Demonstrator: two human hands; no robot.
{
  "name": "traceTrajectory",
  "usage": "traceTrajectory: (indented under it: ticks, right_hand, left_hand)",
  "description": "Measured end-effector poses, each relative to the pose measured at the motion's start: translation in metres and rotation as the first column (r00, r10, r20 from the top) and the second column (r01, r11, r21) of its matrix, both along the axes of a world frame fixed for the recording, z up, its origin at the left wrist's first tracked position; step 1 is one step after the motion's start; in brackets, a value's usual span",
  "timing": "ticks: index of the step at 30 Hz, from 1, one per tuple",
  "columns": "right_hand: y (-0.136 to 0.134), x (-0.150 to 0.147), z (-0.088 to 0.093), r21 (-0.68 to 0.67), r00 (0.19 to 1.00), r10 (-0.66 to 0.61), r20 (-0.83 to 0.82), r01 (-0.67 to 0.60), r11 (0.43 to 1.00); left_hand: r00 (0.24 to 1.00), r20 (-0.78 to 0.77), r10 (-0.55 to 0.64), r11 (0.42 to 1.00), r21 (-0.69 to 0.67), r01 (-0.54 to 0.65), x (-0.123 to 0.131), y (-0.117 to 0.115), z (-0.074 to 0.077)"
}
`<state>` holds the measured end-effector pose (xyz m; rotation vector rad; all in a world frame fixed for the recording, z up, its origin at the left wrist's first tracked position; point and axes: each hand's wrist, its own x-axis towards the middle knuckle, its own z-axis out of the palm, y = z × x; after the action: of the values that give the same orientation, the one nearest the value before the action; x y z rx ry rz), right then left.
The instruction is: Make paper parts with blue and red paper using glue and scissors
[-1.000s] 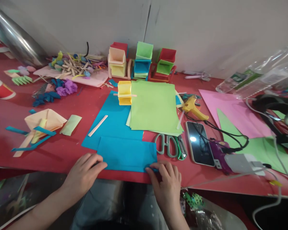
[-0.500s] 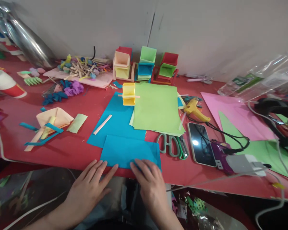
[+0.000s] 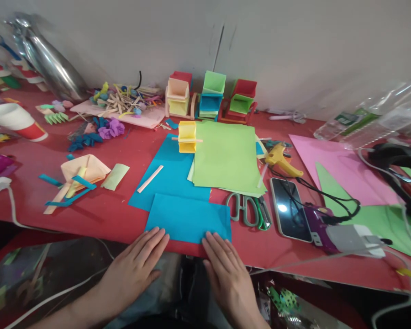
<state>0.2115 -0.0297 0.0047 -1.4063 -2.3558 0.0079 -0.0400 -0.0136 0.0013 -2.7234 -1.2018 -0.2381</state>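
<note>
A blue sheet of paper, apparently folded (image 3: 190, 217), lies near the table's front edge. My left hand (image 3: 137, 265) rests flat with fingers stretched on its lower left corner. On its lower right part lie the fingertips of my right hand (image 3: 228, 272), also stretched out. Beyond it is another blue sheet (image 3: 171, 171) with a narrow pale pink strip (image 3: 150, 178) on top. A stack of light green paper (image 3: 226, 155) overlaps that sheet. At its upper left corner stands a small yellow folded-paper piece (image 3: 187, 137) with a thin stick through it.
Scissors (image 3: 241, 208), a phone (image 3: 290, 208) and a yellow glue gun (image 3: 281, 160) lie to the right, among cables. Folded-paper boxes (image 3: 212, 98) line the wall. Left are a peach paper piece with blue strips (image 3: 85, 171), a paper cup (image 3: 18, 121) and a metal jug (image 3: 51, 59).
My right hand has slid right along the blue paper's front edge, and its fingers are closer together. My left hand's fingers have also drawn together. The view has shifted slightly.
</note>
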Motion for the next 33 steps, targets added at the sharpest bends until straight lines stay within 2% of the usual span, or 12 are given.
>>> traceTrajectory:
  ticks: [2, 5, 9, 15, 20, 26, 30, 33]
  right_hand:
    - [-0.002, 0.017, -0.004, 0.041, 0.999, -0.046, -0.024, 0.047, 0.998]
    - [-0.002, 0.032, -0.004, 0.080, 0.996, -0.042, -0.076, 0.048, 0.996]
    - [0.001, 0.033, 0.003, 0.035, 0.982, -0.102, -0.158, 0.109, 0.993]
    - [0.005, 0.032, 0.006, -0.012, 0.975, -0.093, -0.204, 0.092, 0.996]
    - [0.010, 0.030, 0.011, -0.059, 0.966, -0.125, -0.224, 0.115, 0.992]
    - [0.016, 0.025, 0.017, -0.153, 0.931, -0.284, -0.229, 0.253, 0.955]
    - [0.019, 0.024, 0.019, -0.177, 0.919, -0.353, -0.177, 0.323, 0.930]
    - [0.021, 0.023, 0.018, -0.160, 0.914, -0.380, -0.141, 0.358, 0.920]
  left_hand:
    - [0.999, 0.047, 0.011, 1.000, -0.017, -0.010, -0.002, 0.002, 0.001]
    - [0.984, 0.175, 0.019, 0.999, -0.047, -0.011, -0.005, 0.009, 0.002]
    - [0.943, 0.333, -0.022, 0.995, -0.084, 0.053, -0.010, 0.018, 0.005]
    - [0.902, 0.432, -0.021, 0.943, -0.291, 0.161, -0.019, 0.033, 0.015]
    - [0.895, 0.443, -0.044, 0.947, -0.267, 0.179, -0.021, 0.043, 0.018]
    - [0.906, 0.424, 0.008, 0.945, -0.298, 0.131, -0.019, 0.048, 0.017]
    - [0.938, 0.346, 0.008, 0.926, -0.357, 0.124, -0.019, 0.049, 0.018]
    - [0.944, 0.329, -0.023, 0.948, -0.294, 0.126, -0.017, 0.050, 0.017]
